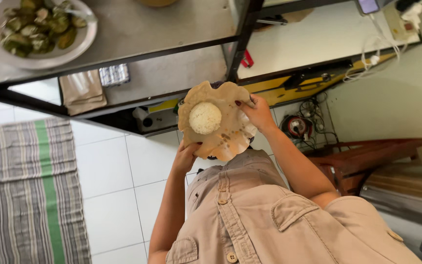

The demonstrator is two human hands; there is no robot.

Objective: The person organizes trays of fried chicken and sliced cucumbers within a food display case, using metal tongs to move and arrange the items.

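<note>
I see the left hand [185, 157] cupped under the brown paper sheet [221, 139], the right hand [257, 113] pinching its far edge, white rice mound [205, 118] centred. Risk: the floppy paper sags and rice slides onto the tiled floor [118, 195].

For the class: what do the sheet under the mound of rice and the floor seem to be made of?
Sheet: probably brown paper, matte, with wavy creased edges and greasy spots. Rice: white, grainy mound. Floor: likely glazed ceramic tile, white, slightly glossy, with thin grout lines.
</note>
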